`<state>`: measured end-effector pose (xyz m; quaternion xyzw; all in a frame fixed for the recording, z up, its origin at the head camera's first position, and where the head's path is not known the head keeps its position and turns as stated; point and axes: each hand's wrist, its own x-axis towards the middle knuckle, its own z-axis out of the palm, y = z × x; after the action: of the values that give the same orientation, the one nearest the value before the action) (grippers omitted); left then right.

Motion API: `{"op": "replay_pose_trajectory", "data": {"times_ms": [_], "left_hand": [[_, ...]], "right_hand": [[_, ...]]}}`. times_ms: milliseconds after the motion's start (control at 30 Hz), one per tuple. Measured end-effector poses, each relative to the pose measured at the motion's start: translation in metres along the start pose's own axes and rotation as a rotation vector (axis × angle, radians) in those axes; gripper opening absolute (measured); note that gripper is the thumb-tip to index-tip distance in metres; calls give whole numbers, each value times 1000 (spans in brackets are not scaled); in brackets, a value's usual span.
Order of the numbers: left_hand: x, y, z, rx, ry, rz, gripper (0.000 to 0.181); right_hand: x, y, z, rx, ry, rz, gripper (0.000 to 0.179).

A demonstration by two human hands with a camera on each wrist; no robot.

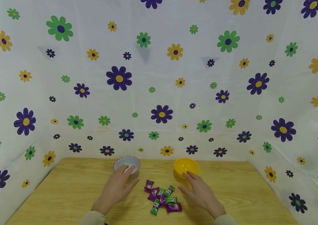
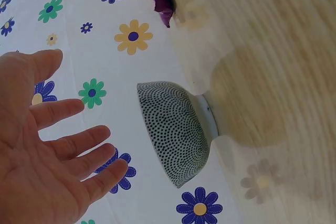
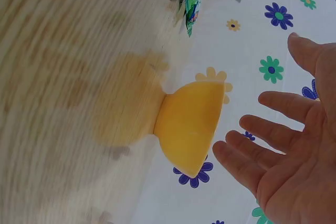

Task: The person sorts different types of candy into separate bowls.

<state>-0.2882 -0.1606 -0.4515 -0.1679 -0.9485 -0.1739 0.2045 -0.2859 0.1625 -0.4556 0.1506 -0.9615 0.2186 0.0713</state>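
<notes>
My left hand (image 1: 116,188) hovers just in front of a small bowl (image 1: 125,160) with a dense dark dot pattern and a brown rim. Its fingers are spread and relaxed, with a gap to the bowl's side in the left wrist view. On the other side, my right hand (image 1: 201,192) is held with loose fingers near a smooth yellow bowl (image 3: 191,124), apart from it in the right wrist view. Neither hand holds anything. Between the hands lies a loose pile of wrapped candies, some in purple wrappers (image 1: 153,193), others in green wrappers (image 1: 155,207).
Both bowls stand upright toward the back edge of a light wooden table (image 1: 71,184). A white curtain (image 1: 147,100) printed with purple, green and yellow flowers encloses the table at the back and sides.
</notes>
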Motion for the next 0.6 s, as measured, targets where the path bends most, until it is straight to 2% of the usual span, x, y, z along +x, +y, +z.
{"op": "replay_pose_trajectory", "data": {"times_ms": [100, 233, 333, 433, 600], "left_hand": [[1, 2, 4, -16, 14, -1, 48], [2, 6, 9, -48, -8, -45, 43], [2, 9, 12, -107, -37, -79, 41], [3, 10, 17, -170, -50, -86, 36], [4, 11, 26, -233, -80, -88, 24]], "right_hand": [[0, 1, 1, 28, 51, -18, 55], [1, 2, 2, 86, 80, -11, 41], [2, 4, 3, 166, 77, 18, 33], [4, 5, 5, 221, 95, 58, 27], [8, 12, 8, 257, 210, 141, 21]]}}
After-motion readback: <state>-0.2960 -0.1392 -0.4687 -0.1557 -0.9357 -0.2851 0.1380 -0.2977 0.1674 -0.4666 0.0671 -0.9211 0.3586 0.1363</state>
